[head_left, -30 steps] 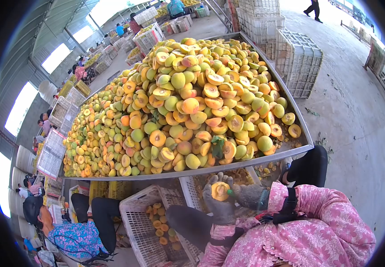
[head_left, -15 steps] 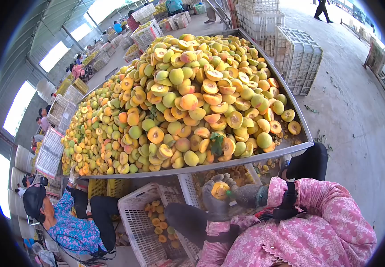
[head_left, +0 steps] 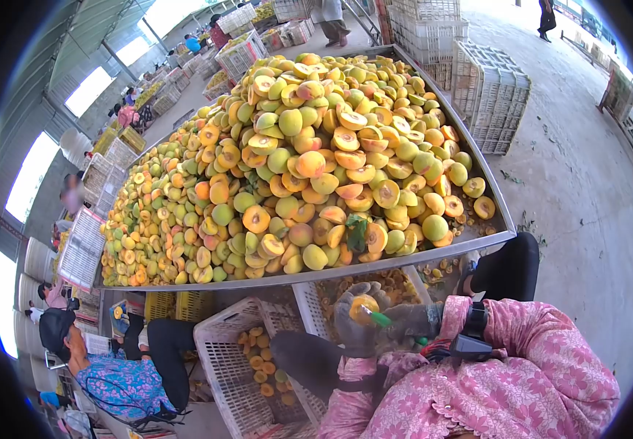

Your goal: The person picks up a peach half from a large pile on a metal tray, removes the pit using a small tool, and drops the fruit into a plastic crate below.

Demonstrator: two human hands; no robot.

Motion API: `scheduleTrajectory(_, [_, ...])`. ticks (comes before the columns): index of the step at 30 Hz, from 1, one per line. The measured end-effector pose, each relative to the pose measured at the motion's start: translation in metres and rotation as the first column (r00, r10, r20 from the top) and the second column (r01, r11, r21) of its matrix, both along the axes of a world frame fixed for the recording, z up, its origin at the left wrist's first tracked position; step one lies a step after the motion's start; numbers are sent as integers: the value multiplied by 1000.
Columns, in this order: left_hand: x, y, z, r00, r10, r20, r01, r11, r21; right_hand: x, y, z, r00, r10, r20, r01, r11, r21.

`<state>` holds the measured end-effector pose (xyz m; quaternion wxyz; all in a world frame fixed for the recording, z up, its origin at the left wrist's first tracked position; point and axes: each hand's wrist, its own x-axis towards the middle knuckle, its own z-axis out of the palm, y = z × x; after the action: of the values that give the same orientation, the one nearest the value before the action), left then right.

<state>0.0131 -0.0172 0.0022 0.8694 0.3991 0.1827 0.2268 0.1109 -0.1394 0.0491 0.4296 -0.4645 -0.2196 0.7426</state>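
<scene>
The head view shows the left hand (head_left: 356,327), gloved in grey, curled around a yellow fruit piece (head_left: 361,305), cupped from below, probably to steady it against the tool. The gloved right hand (head_left: 411,322) is closed around a green-handled tool (head_left: 380,319), its tip at the fruit; whether it enters the flesh, I cannot tell. Both hands meet above the lap, just short of the metal-rimmed desk (head_left: 309,277), whose raised edge seems to stop the heaped fruit halves (head_left: 316,175) from rolling off. A white crate (head_left: 212,344) holding a few fruit pieces (head_left: 265,362) stands beside the knee, within easy reach, it seems; another crate (head_left: 306,301) sits behind the hands, near enough to catch whatever drops.
</scene>
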Motion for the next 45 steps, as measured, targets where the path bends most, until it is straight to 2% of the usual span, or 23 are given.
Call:
scheduleTrajectory(2, [3,-2,-5,977,106,185,-66,975,-211,-4,-1,0,997,-39,-65,41,999,28])
scheduleTrajectory(5, [4,-1,-13,952,154,264,-42,922,-386,-12,-1,-3,939,-189,-286,210,977,42])
scheduleTrajectory(8, [9,-2,-17,920,196,339,-52,919,-391,-16,-1,1,957,-217,-192,207,976,-72])
scheduleTrajectory(10, [10,-1,-18,910,206,359,-45,911,-409,-21,-1,-11,872,-263,-414,255,964,-75])
scheduleTrajectory(15, [13,-1,-21,896,234,377,-45,893,-447,-26,-1,-14,806,-267,-529,287,957,-47])
scheduleTrajectory(17, [12,-4,-14,918,312,246,-185,883,-431,-26,0,-9,769,-252,-587,294,955,-25])
scheduleTrajectory(19, [9,-5,-4,942,246,229,-121,884,-452,-24,3,0,937,-261,-230,255,965,-57])
scheduleTrajectory(21, [5,-1,-2,960,179,214,-58,878,-474,-17,-3,-14,951,-229,-206,236,972,13])
scheduleTrajectory(23, [-3,4,-7,998,-52,29,59,933,-356,-11,-5,-27,964,-195,-180,212,974,80])
scheduleTrajectory(26, [-9,9,-3,990,-135,-43,109,920,-377,-8,-6,-32,998,-64,-1,64,993,96])
scheduleTrajectory(28, [-9,10,-6,988,-137,-76,104,937,-334,-10,-5,-31,993,-89,77,57,935,351])
scheduleTrajectory(32, [-11,12,1,962,-221,-162,167,941,-293,-16,3,-54,993,-109,51,92,962,258])
scheduleTrajectory(34, [-10,12,-1,946,-237,-223,159,934,-320,-20,8,-69,919,-186,-348,205,979,16])
scheduleTrajectory(35, [-10,12,-2,925,-254,-282,149,926,-346,-19,5,-74,919,-188,-348,206,978,16])
scheduleTrajectory(37, [-10,10,-5,929,-244,-277,144,931,-336,-17,3,-60,973,-80,215,89,995,-33])
scheduleTrajectory(38, [-10,8,-7,933,-232,-274,135,934,-329,-13,2,-76,973,-81,217,91,995,-33])
scheduleTrajectory(39, [-10,7,-9,933,-234,-273,138,934,-330,-10,6,-75,595,-66,801,-360,869,340])
scheduleTrajectory(40, [-10,6,-11,942,-217,-255,125,935,-333,-9,7,-74,-3,-401,916,-828,515,222])
scheduleTrajectory(41, [-10,5,-13,951,-197,-238,109,935,-337,-8,4,-72,-3,-398,917,-828,515,220])
scheduleTrajectory(42, [-11,5,-16,951,-196,-238,108,935,-339,-8,-1,-69,453,-102,886,-542,757,365])
scheduleTrajectory(43, [-11,6,-19,954,-192,-231,126,953,-274,-10,0,-50,844,39,535,-205,945,254])
scheduleTrajectory(44, [-12,8,-20,956,-188,-226,142,968,-207,-11,0,-57,845,40,533,-207,944,256])
scheduleTrajectory(45, [-13,9,-17,955,-187,-229,140,968,-206,-14,-1,-70,696,-5,718,-346,874,341])
